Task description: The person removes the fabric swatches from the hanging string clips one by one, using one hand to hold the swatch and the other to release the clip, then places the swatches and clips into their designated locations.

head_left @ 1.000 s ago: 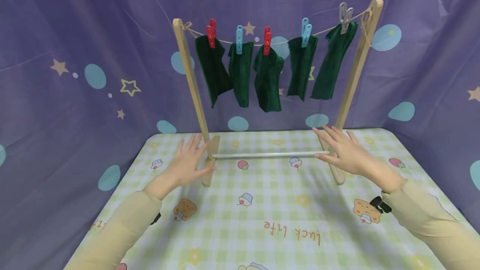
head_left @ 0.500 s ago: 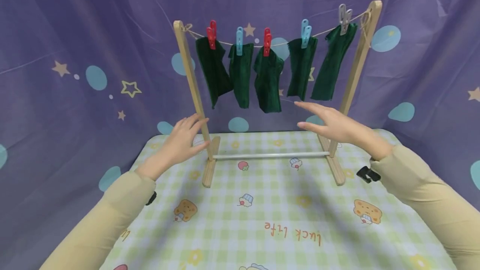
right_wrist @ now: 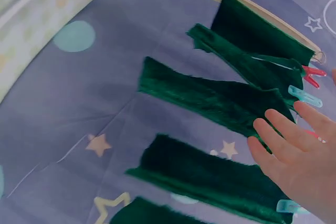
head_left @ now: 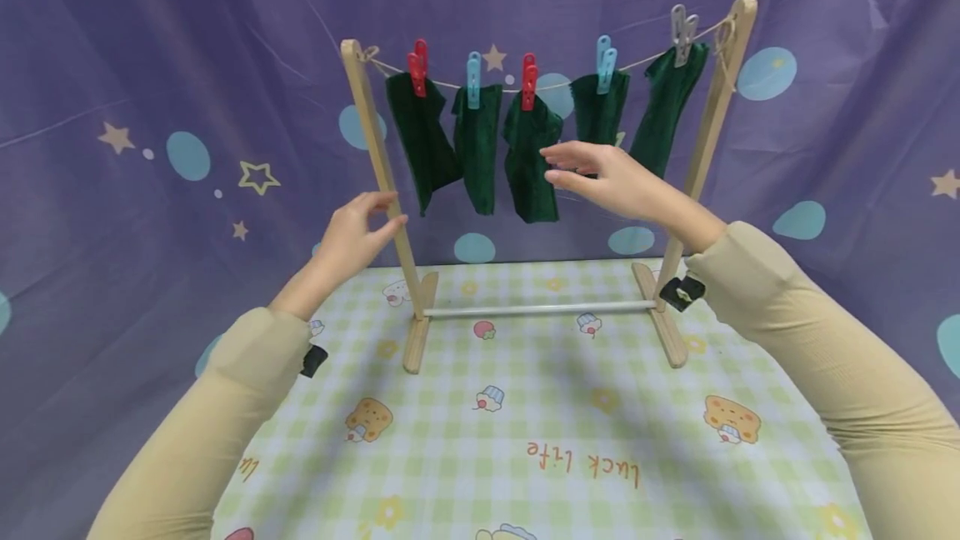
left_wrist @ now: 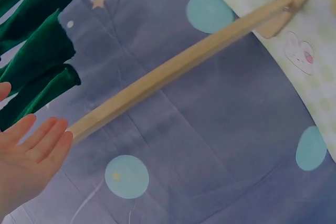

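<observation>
Several dark green cloths hang from a string on a wooden frame, among them the middle cloth (head_left: 532, 169) under a red clip (head_left: 528, 83). My left hand (head_left: 348, 233) is raised by the left post (head_left: 378, 148), fingers relaxed and holding nothing; the left wrist view shows that hand (left_wrist: 34, 158) near the post's edge. My right hand (head_left: 611, 180) hovers before the cloths on the right, empty, its fingertips near the middle cloth. In the right wrist view the right hand (right_wrist: 302, 156) has its fingers loosely extended beside the cloths; contact cannot be told.
Blue clips (head_left: 473, 80) and a grey clip (head_left: 682, 36) also grip the string. A white rod (head_left: 540, 309) joins the frame's wooden feet (head_left: 670, 338), which stand on a checked tablecloth (head_left: 450, 457). A purple patterned curtain (head_left: 187, 40) hangs behind.
Both hands have risen from low beside the frame's base. The right hand has also moved left, in front of the cloths; the left hand has drifted slightly left beside its post.
</observation>
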A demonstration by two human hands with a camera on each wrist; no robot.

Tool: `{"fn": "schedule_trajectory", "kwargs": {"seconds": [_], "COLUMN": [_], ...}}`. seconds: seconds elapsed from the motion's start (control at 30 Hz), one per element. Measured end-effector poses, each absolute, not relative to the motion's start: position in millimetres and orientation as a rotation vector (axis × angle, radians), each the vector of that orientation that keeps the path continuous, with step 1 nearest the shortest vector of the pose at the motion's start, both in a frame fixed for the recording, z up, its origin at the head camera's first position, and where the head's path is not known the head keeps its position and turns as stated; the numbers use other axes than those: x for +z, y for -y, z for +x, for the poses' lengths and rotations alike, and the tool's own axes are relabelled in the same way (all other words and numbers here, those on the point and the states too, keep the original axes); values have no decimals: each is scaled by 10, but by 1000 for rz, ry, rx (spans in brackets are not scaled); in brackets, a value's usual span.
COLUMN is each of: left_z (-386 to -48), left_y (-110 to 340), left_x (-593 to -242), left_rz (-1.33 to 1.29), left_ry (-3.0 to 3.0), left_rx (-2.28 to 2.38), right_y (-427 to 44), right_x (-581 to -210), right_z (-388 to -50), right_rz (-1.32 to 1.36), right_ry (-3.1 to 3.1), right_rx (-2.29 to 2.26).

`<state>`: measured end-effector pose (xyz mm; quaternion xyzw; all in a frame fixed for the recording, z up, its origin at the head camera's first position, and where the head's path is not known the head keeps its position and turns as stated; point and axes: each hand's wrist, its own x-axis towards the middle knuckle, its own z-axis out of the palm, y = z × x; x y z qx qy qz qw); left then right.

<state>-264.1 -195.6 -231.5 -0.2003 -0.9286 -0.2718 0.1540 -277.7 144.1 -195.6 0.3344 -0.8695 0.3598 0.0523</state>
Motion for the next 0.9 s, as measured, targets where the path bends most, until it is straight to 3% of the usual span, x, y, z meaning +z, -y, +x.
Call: {"fn": "schedule_trajectory", "kwargs": {"seconds": [0.9], "left_z": [-2956], "left_y": [1675], "left_x": [-2092], "left_rz": [-303], "left_ry": [2405], "left_rx": [-1285], "right_y": [-633], "right_x": [-1253], "right_z": [-3095], "right_rz": [937], "right_ry": [2308], "right_rx": [1703]}}
